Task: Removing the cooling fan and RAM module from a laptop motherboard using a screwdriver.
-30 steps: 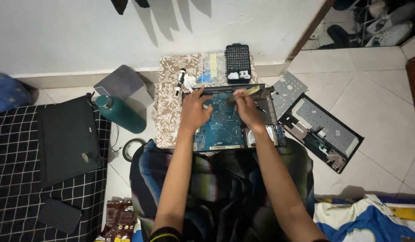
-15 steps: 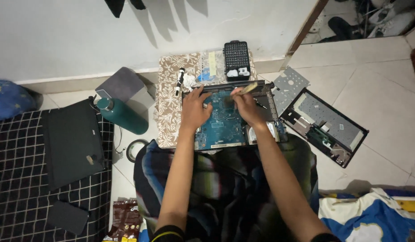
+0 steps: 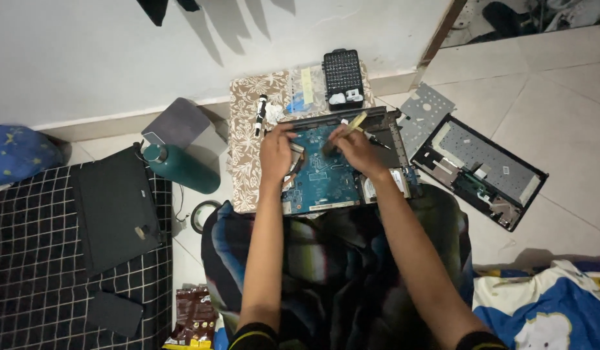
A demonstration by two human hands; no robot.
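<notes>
The left hand (image 3: 276,152) lies flat on the blue circuit board (image 3: 321,174), fingers loose, holding nothing. The right hand (image 3: 353,148) is closed around a small brush (image 3: 349,127) with a pale handle, and its tip touches the board. The board sits inside an open laptop shell (image 3: 389,139) on a low table (image 3: 243,162) with a flowery cloth, right in front of the person's lap. A black box of screwdriver bits (image 3: 343,76) stands behind it. A green bottle (image 3: 177,167) lies on the floor to the left, and a keyboard panel (image 3: 481,165) lies to the right
</notes>
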